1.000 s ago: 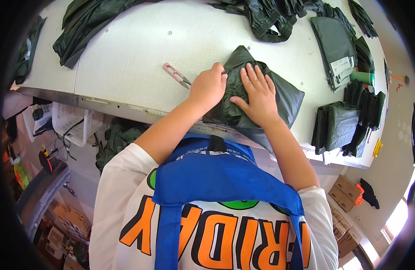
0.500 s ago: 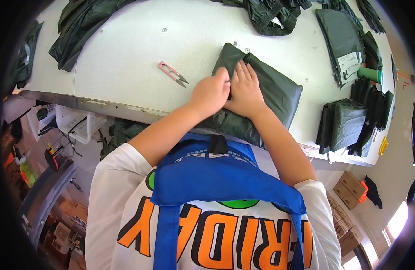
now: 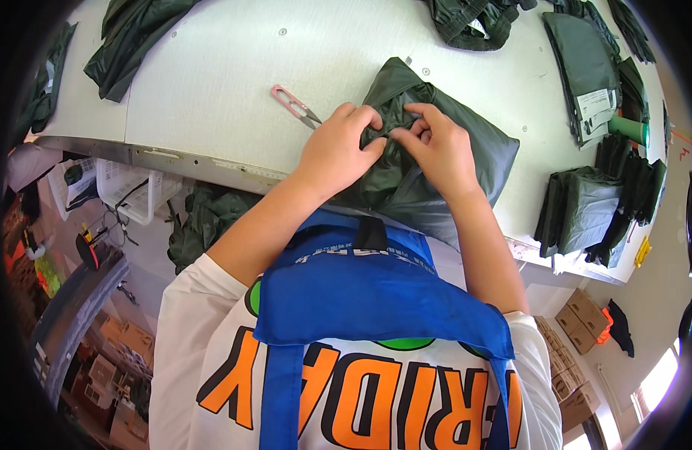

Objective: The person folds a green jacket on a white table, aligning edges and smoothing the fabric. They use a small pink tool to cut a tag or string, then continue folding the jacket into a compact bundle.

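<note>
A folded dark green waterproof garment [image 3: 477, 154] lies on the table's near edge, its left part bunched into creases. My left hand [image 3: 335, 154] is closed on those creases, thumb and forefinger pinching the fabric. Facing it, my right hand [image 3: 445, 154] has its thumb and curled fingers gripping the same gathered cloth. The two thumbs nearly meet over it. Left of the garment lies a pair of thread snips [image 3: 289, 100] with pink handles, its blade tips close to my left hand and partly hidden by it.
The pale table [image 3: 211, 97] has a metal front edge. More dark green garments [image 3: 140, 45] lie at the far left. Flat packed pieces [image 3: 582, 64], a green roll [image 3: 629, 130] and folded stacks [image 3: 584, 210] occupy the right. White baskets [image 3: 128, 191] stand below the left edge.
My right hand has gone from lying flat on the garment to gripping its fabric. My left hand now pinches the cloth too, and the garment's middle is more crumpled and pulled open.
</note>
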Tool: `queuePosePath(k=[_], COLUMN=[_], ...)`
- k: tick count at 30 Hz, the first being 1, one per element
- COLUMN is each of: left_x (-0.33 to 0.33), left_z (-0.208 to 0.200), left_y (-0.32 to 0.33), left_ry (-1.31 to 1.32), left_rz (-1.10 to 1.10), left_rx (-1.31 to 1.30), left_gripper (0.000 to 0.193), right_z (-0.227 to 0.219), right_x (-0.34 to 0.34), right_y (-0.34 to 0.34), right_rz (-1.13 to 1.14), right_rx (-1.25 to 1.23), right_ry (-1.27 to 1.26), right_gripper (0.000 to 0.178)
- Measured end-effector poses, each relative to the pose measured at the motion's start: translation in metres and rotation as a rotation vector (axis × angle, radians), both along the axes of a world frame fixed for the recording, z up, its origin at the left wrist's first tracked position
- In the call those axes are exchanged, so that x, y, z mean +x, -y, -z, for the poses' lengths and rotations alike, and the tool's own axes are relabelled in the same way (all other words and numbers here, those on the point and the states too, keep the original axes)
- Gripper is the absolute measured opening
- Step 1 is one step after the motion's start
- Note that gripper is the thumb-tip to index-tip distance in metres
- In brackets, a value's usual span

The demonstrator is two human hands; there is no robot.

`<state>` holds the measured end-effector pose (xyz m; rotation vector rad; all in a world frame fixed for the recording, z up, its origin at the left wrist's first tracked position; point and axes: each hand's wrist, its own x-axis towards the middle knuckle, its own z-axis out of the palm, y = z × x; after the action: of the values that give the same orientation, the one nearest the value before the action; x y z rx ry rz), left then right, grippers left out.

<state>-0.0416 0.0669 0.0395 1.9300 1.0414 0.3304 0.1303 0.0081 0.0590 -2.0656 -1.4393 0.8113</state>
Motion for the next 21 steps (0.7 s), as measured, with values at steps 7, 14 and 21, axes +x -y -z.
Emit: queuePosePath(k=[7,14,21], left_x=[-0.001,0.002,0.003], left_z=[-0.011,-0.010,-0.015], left_y=[0.012,0.015,0.017], left_ry=[-0.046,0.056,0.065], left_rz=[0.017,0.207,0.349], left_rx=[0.227,0.474,0.296], left_gripper=[0.058,0.030,0.027], right_z=[0.007,-0.001,0.001], right_x=[0.001,0.026,0.026], right_y=[0.000,0.008,0.011], right_rz=[-0.010,0.349,0.357], right_rx=[0.135,0.141,0.183], right_ry=[0.147,-0.503,-0.575], right_gripper=[0.029,0.029,0.031])
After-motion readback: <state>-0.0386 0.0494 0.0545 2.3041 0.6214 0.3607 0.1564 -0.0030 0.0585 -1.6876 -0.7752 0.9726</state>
